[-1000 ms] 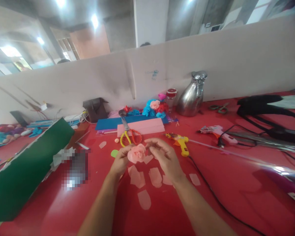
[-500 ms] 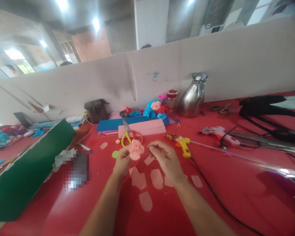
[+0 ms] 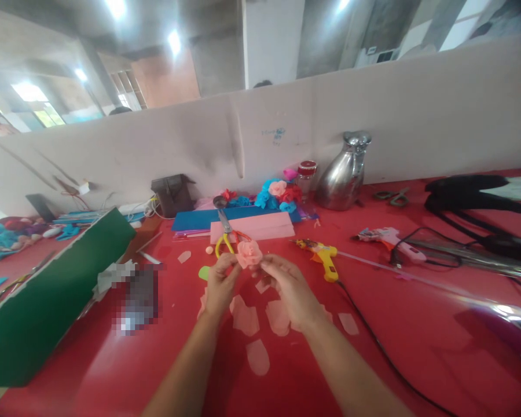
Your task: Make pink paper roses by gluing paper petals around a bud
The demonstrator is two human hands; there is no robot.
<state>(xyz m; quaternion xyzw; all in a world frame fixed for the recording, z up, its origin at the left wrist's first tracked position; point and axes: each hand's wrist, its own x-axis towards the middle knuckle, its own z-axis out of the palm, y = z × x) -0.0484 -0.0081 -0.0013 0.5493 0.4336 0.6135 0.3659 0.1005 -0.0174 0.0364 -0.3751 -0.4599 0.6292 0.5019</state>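
From where I stand, both hands are raised over the red tabletop (image 3: 156,370), meeting at a pink paper flower (image 3: 249,253) in the middle, its ruffled petals facing up. The left hand (image 3: 220,282) has its grip closed on the flower's lower left side, thumb and fingers pinched together. The right hand (image 3: 292,288) comes in from the other side, fingertips curled against the flower's lower right edge; I cannot tell whether that grip is clamped on a petal or only touching it.

Below and between the wrists lie loose pink pieces (image 3: 257,357), some in small overlapping piles, with one more off to the right. Just beyond the flower, scissors (image 3: 226,226) with yellow and red handles rest partly on a pink sheet (image 3: 274,225), which overlaps a blue one (image 3: 195,219). Near the right hand sits a yellow glue gun (image 3: 325,256), nozzle to the left, its dark cable trailing toward the near right. Farther right is a pink glue gun (image 3: 388,238).

At the far side, a bunch of blue, red and pink flowers (image 3: 265,198) stands left of a shiny metal jug (image 3: 342,174). A long green board (image 3: 65,295) slants along the left.
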